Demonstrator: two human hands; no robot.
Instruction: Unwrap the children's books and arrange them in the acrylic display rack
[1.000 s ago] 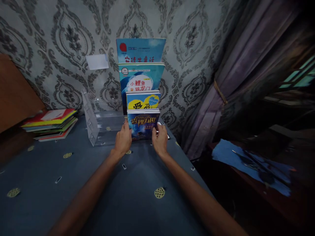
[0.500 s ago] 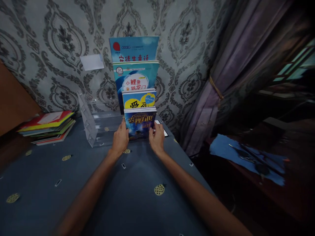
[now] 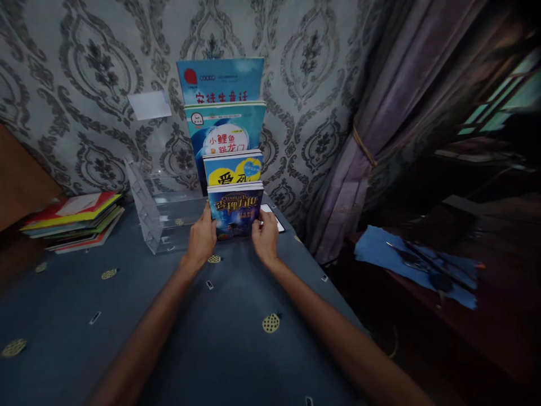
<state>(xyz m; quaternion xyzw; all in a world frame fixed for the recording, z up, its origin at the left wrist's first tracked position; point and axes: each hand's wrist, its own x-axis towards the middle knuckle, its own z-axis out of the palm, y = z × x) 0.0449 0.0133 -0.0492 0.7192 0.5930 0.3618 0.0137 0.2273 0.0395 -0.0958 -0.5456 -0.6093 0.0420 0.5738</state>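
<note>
Between my two hands stands a dark blue book (image 3: 235, 211) with gold lettering, at the front of a clear tiered rack (image 3: 146, 214). My left hand (image 3: 202, 235) grips its left edge, and my right hand (image 3: 265, 234) grips its lower right edge. Behind it, rising in steps, are a yellow and blue book (image 3: 233, 169), a teal book (image 3: 224, 127) with a white oval on its cover, and a taller light blue book (image 3: 220, 79) with red lettering. The lower parts of these back books are hidden by those in front.
A stack of books (image 3: 80, 217) lies at the left beside a brown panel (image 3: 23, 175). A phone-like white-screened thing (image 3: 273, 219) is partly behind my right hand. A curtain (image 3: 342, 203) hangs at the right, near a blue cloth (image 3: 376, 248) with tools on it.
The whole view has shifted slightly, so everything appears a little further left. Both hands stay on the edges of the dark blue book.
</note>
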